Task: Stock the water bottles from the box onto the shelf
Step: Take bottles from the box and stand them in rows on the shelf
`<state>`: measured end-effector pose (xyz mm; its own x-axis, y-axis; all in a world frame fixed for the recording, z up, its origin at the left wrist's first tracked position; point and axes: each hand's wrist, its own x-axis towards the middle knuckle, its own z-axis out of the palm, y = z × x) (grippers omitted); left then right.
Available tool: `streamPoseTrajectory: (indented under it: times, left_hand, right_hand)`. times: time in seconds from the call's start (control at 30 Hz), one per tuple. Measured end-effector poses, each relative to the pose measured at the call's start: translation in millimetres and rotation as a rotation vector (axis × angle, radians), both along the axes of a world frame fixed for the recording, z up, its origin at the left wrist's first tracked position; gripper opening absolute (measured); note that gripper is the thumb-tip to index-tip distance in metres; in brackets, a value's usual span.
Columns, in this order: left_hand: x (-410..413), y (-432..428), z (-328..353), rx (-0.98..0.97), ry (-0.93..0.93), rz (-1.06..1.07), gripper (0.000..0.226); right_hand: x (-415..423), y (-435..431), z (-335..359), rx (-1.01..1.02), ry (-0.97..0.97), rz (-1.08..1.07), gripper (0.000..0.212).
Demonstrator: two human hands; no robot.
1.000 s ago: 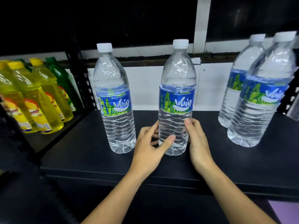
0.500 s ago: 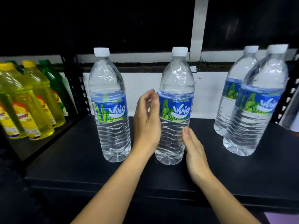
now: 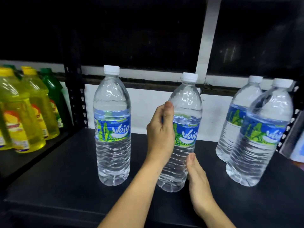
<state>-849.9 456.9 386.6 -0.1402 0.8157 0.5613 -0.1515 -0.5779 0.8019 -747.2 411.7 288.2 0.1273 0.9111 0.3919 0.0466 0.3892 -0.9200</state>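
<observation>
Middle bottle (image 3: 185,112) leans top-right, base low over the front of the shelf (image 3: 65,178); contact unclear. Left hand (image 3: 160,134) wraps it at label height, thumb on the front. Right hand (image 3: 197,180) lies against its lower right side, thumb touching; fingers hidden, grip cannot be told. Left bottle (image 3: 112,129) upright nearby; two bottles (image 3: 261,137) stand well right; yellow bottles (image 3: 18,112) far left

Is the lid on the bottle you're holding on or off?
On. A white cap sits on top of the middle bottle, which the left hand grips. How tightly it is screwed, cannot tell.
</observation>
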Motion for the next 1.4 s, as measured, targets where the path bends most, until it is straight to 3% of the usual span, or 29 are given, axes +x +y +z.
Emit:
streamPoseTrajectory:
  times: [0.17,0.37,0.47,0.77,0.87,0.97,1.27,1.4]
  left_hand:
    - [3,-1,-1,0.009,-0.06,-0.005,0.053]
    - [0,-4,1,-0.007,-0.072,0.048,0.046]
    - [-5,-8,0,-0.047,-0.12,0.08,0.035]
    - [-38,-34,-59,-0.037,0.299,0.128,0.043]
    - [-46,-48,-90,-0.075,0.323,0.064,0.053]
    - [-48,-52,-98,-0.155,0.233,-0.017,0.055]
    - [-49,-56,-97,-0.124,0.393,0.146,0.05]
    - [-48,-56,-100,-0.162,0.354,0.143,0.043]
  right_hand:
    - [0,0,0,-0.043,-0.015,0.006,0.047]
    - [-1,0,0,-0.049,0.005,0.027,0.061]
    - [-2,-3,2,-0.059,-0.026,0.021,0.058]
    - [-4,-10,8,-0.079,-0.002,-0.035,0.042]
    - [-5,-11,7,-0.094,-0.008,-0.04,0.05]
    - [-3,-12,6,-0.118,-0.033,-0.044,0.05]
    - [-4,-15,9,-0.112,-0.029,-0.059,0.04]
    - [-4,-15,10,-0.087,0.016,-0.058,0.039]
